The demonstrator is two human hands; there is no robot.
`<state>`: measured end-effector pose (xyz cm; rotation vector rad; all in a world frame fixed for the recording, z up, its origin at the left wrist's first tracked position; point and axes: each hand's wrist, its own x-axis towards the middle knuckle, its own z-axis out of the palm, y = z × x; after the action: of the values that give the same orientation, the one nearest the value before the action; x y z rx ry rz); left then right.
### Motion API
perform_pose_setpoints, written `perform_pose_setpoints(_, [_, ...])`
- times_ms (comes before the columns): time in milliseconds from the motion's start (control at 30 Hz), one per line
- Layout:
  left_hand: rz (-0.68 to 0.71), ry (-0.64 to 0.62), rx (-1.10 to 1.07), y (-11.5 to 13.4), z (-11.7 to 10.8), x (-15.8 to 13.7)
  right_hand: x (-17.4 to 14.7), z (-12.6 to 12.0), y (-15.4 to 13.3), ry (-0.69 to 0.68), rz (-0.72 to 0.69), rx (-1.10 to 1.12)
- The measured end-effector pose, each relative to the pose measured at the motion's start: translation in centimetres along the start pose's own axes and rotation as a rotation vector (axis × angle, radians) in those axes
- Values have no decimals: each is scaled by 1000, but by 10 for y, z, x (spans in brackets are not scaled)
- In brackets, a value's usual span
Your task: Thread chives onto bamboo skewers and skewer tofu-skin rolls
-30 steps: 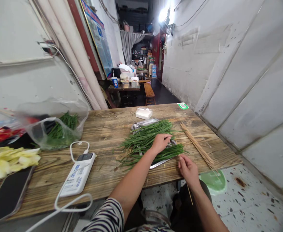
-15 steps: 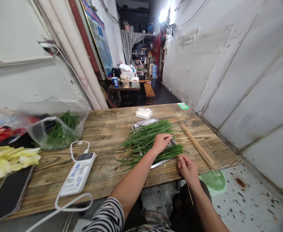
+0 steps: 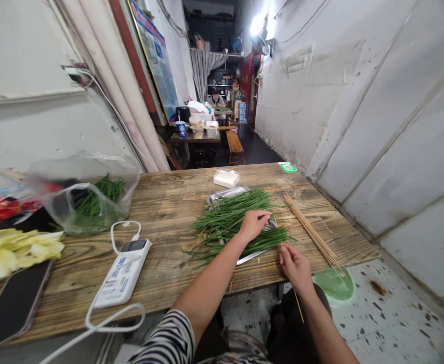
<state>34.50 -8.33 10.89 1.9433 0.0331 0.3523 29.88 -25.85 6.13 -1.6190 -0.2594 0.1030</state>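
Note:
Green chives (image 3: 229, 215) lie in a heap on a metal tray (image 3: 227, 192), their ends hanging over its sides. My left hand (image 3: 253, 225) reaches over the heap with thumb and finger pinched together; whatever is between them is too small to make out. Just below and to the right, my right hand (image 3: 296, 265) is closed on a thin bamboo skewer (image 3: 298, 305). One end of the skewer points down past the table edge, and the other rises beside the chives toward my left fingertips. A cut bunch of chives lies between the two hands.
A bundle of bamboo skewers (image 3: 311, 230) lies to the right. Left are a plastic bag (image 3: 125, 202) of chives, a white power bank (image 3: 125, 275) with a cable, a phone (image 3: 15, 303) and yellow leaves (image 3: 20, 247). A tissue pack (image 3: 226, 178) sits behind the tray. A person sits far back.

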Motion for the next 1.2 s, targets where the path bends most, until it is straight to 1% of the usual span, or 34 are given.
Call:
perform_pose_setpoints(133, [13,4,-6,0,-1,0,0,0,0,-9,-7,22])
perform_pose_setpoints(333, [7,-2,5,0,-2,0,1,-1,1,-8,-3,-3])
perform_pose_setpoints(500, [1,-6,14,2,-4,0,1,-1,0,-19,23,11])
perform_pose_setpoints(800, [9,36,-11,0,-2,1,0,-1,-1,-26,0,1])
perform_pose_setpoints(1200, [7,15,-22,-1,-1,1,2,-2,6,-28,18,-1])
